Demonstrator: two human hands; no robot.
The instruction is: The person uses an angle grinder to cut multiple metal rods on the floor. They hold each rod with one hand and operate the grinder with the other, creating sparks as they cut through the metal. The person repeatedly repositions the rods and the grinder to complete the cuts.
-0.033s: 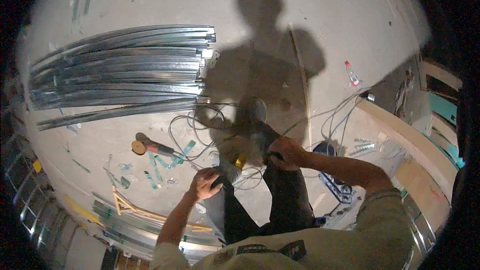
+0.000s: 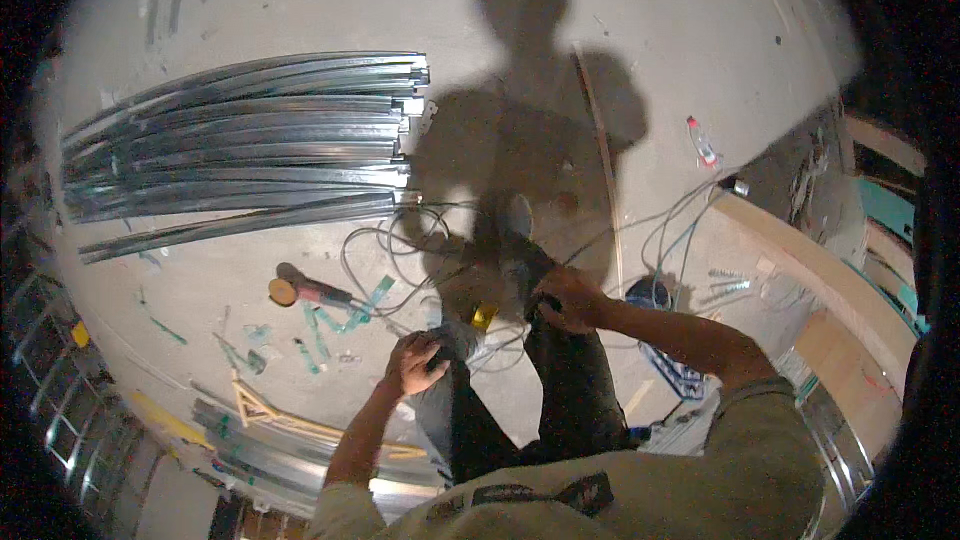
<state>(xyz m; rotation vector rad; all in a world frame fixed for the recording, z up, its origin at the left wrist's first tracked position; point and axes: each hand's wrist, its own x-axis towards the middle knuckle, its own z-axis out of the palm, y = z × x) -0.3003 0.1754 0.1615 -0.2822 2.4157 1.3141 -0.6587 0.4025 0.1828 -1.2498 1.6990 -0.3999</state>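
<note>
Both hands are at my knees, over dark trousers. My left hand (image 2: pixel 413 364) is closed round the left trouser leg (image 2: pixel 462 418) at the knee, the cloth showing between thumb and fingers. On the other side my right hand (image 2: pixel 572 300) is curled on the right trouser leg (image 2: pixel 572 390), also at the knee; some of its fingertips are hidden. Between my feet a small yellow object (image 2: pixel 484 317) lies on the floor. An angle grinder (image 2: pixel 318 293) with an orange-brown disc rests left of my left hand, with grey cable (image 2: pixel 350 258) looped beyond it.
Long metal profiles (image 2: pixel 250 127) lie stacked at the far left. Green strap scraps (image 2: pixel 318 340) and a yellow wooden frame (image 2: pixel 290 422) are at near left. A blue tool (image 2: pixel 680 372), a plastic bottle (image 2: pixel 702 145) and wooden boards (image 2: pixel 800 250) stand or lie on the right.
The view has shifted very slightly. Both hands keep their places at the knees.
</note>
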